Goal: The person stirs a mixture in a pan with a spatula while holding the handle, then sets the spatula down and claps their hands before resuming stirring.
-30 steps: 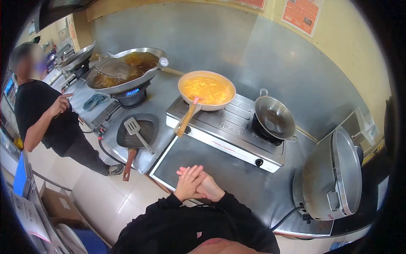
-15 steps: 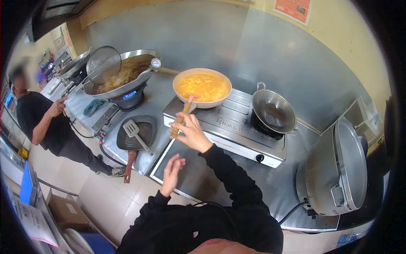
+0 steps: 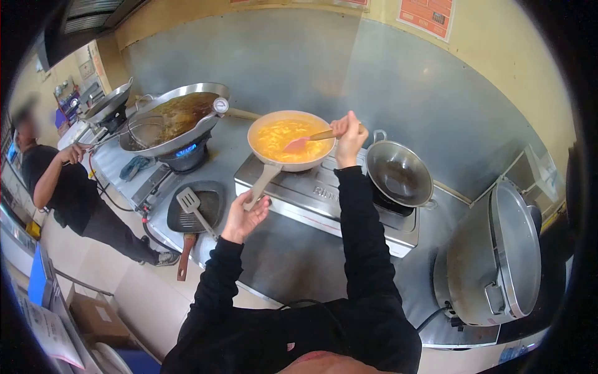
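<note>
A light-coloured pan of yellow egg-like mixture stands on the left burner of a silver gas stove. My right hand is closed round the wooden handle of a pink spatula, whose head rests in the mixture. At the pan's pale handle, my left hand has its fingers curled by the handle's end, the palm turned up.
An empty metal wok sits on the right burner. To the left are a grill pan with a slotted turner and a large oil wok. A person holds a strainer. A big pot stands right.
My right hand has moved up and right, turning the spatula sideways in the pan. My left hand has risen to the pan's handle. The other person's strainer has lowered into the oil wok.
</note>
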Motion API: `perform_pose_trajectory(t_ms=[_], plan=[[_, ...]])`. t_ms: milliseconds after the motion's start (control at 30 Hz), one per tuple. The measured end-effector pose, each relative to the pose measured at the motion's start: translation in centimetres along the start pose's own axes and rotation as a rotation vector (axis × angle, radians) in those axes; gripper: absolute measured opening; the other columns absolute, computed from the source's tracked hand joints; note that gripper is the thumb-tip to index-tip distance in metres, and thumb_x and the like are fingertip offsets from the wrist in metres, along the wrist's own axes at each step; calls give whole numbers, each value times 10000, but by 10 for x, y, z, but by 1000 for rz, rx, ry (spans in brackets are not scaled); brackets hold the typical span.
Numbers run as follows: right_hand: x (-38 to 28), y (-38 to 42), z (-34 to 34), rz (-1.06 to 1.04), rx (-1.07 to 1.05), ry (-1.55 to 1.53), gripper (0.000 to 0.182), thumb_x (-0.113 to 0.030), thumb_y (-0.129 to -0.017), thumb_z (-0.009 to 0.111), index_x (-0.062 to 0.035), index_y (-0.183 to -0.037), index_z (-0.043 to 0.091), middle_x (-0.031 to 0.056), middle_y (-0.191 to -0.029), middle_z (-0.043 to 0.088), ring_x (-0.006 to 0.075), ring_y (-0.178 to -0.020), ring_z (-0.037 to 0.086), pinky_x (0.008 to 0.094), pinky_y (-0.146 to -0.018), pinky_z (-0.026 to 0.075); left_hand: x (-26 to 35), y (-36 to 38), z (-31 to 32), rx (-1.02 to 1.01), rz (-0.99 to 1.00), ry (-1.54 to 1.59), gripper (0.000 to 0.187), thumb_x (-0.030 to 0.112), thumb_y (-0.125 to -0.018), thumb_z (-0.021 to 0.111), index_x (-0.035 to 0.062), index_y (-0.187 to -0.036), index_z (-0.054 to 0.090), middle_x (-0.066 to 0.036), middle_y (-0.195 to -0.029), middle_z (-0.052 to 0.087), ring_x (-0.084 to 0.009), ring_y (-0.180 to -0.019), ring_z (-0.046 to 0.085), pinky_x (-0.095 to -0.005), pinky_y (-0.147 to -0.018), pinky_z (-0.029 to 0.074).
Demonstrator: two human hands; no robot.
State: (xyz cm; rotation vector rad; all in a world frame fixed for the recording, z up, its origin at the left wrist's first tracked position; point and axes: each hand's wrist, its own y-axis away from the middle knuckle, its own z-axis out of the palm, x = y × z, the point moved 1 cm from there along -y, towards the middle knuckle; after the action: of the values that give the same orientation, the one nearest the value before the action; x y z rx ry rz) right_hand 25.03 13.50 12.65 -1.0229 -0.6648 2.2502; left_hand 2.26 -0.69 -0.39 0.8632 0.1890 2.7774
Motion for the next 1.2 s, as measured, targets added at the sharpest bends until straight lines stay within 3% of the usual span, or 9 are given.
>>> perform_pose_trajectory(t_ms=[133,167,267,300,600,667,767,967,1200], plan=[[-14,-7,-8,33,-114,99,384,-75,-819,434,-46,-449,336,1,-430,339,75,-391,308,245,-391,280,20,3,13,-64,-103,13,357,146,-859,376,-76,-1139,372,-189,-995,525,-208,-836,559,-272,-687,482],[-10,-6,-10,35,-109,132,371,-63,-808,424,-46,-450,329,-1,-432,331,76,-390,302,242,-388,274,21,2,17,38,-124,-30,348,130,-864,368,-75,-1145,366,-129,-873,524,-135,-703,539,-179,-528,449],[13,-2,-19,50,-108,195,341,-41,-778,393,-45,-447,310,3,-432,314,81,-382,283,243,-375,251,29,-16,-3,-235,-364,45,344,148,-872,372,-53,-1151,367,-49,-739,450,-57,-531,430,-129,-386,342],[20,1,-20,60,-111,195,336,-41,-770,382,-44,-443,304,10,-428,312,85,-376,275,248,-369,241,28,-12,10,-93,-360,30,329,169,-880,373,-29,-1143,380,-3,-676,367,-19,-446,299,-122,-327,246],[96,-14,-19,112,-107,331,323,-60,-784,401,-33,-471,325,6,-452,312,91,-409,299,247,-401,246,25,-14,3,-130,-321,-57,273,212,-889,372,5,-1060,422,28,-643,352,-8,-423,286,-127,-333,226],[111,-19,-17,84,-88,550,316,-88,-803,413,-33,-493,376,20,-470,391,101,-448,386,259,-437,308,27,-14,2,-127,-308,-93,273,214,-889,374,8,-1060,425,29,-639,350,-7,-422,284,-126,-333,227],[97,-33,7,71,57,551,307,-109,-811,445,-40,-513,425,56,-511,488,126,-482,466,299,-495,399,26,-10,8,-106,-279,-133,269,218,-890,373,13,-1053,435,29,-640,346,-6,-422,281,-123,-335,227],[58,-83,8,27,194,179,324,-115,-810,461,-50,-500,392,27,-477,419,120,-432,411,275,-469,379,25,-10,6,-108,-284,-94,277,230,-891,383,11,-1050,443,35,-637,346,-3,-421,278,-117,-335,223],[-6,-48,10,196,-79,213,342,-126,-821,454,-81,-497,352,12,-453,343,115,-416,350,290,-514,386,23,-11,4,-117,-275,-98,294,245,-893,388,6,-1057,440,32,-635,355,-5,-414,278,-126,-330,221]])
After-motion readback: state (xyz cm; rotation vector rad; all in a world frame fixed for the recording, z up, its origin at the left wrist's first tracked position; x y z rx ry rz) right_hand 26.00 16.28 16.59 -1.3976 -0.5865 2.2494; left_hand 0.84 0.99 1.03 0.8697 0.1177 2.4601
